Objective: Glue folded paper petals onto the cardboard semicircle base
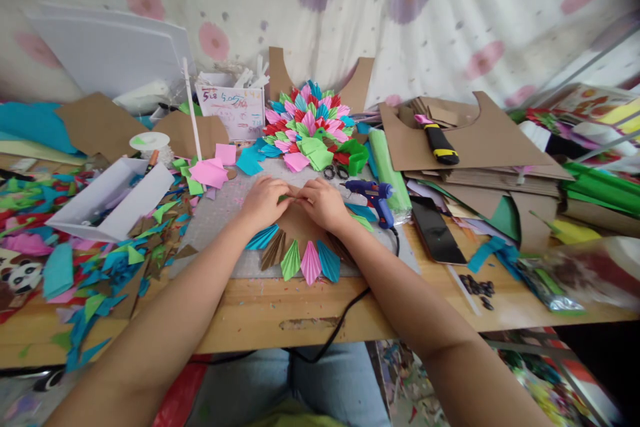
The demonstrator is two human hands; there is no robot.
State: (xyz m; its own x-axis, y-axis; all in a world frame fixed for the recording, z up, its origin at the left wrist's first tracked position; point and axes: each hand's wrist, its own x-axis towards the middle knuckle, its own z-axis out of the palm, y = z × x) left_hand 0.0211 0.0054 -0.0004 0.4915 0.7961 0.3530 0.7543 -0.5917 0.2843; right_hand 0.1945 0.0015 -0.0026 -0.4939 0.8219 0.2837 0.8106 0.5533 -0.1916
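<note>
My left hand (263, 203) and my right hand (323, 203) meet over a brown cardboard disc (296, 228). Fingers of both are closed, pinching a small piece of brown paper (295, 192) whose shape is mostly hidden. Pleated paper fans stick out around the disc's near edge, among them a green fan (291, 260), a pink fan (311, 263), a blue fan (329, 261) and a brown fan (273, 251). Just right of my right hand, a blue glue gun (373, 197) lies on the grey mat (210, 230).
Behind my hands stands a pile of colourful pleated fans (307, 117). A white box (113, 203) and paper scraps lie left. To the right are a phone (437, 230), stacked cardboard with a yellow-black cutter (441, 143), and black beads (477, 287). A black cord (345, 317) crosses the table's front edge.
</note>
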